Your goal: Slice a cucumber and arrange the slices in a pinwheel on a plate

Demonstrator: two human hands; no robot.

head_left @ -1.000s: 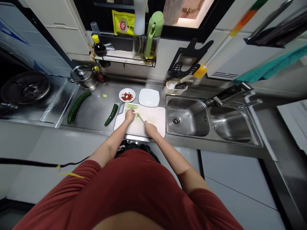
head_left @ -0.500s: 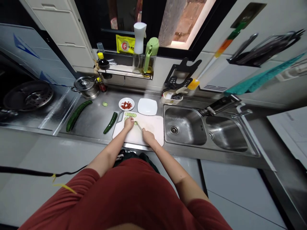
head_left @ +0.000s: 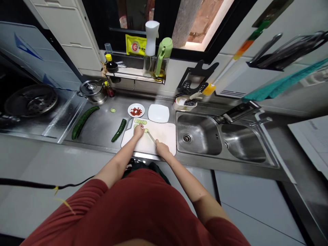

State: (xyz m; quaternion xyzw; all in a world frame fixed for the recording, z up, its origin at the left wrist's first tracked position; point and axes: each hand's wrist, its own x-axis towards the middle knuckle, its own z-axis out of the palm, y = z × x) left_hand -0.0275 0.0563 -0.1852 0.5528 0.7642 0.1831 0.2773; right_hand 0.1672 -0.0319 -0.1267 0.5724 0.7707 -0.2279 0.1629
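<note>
On the white cutting board (head_left: 166, 136) my right hand (head_left: 162, 149) is wrapped round the handle of a knife (head_left: 151, 137). The blade's tip reaches a pale green cucumber slice (head_left: 146, 130). My left hand (head_left: 138, 131) rests on the board just left of that slice, fingers drawn together; what they hold, if anything, is too small to make out. Beyond my left hand lies a row of cucumber slices (head_left: 140, 121) near the board's back edge. A short cucumber piece (head_left: 119, 130) lies left of the board, and a long cucumber (head_left: 83, 122) farther left.
Behind the board are a plate of red pieces (head_left: 136, 110) and a white square dish (head_left: 158, 113). A steel pot (head_left: 93, 91) stands at the back left, a double sink (head_left: 198, 135) at the right. Bottles stand on a wall rack (head_left: 138, 78).
My right hand has drawn back slightly toward the lower right with the knife, and the blade now sits away from my left fingers. The view has shifted a little.
</note>
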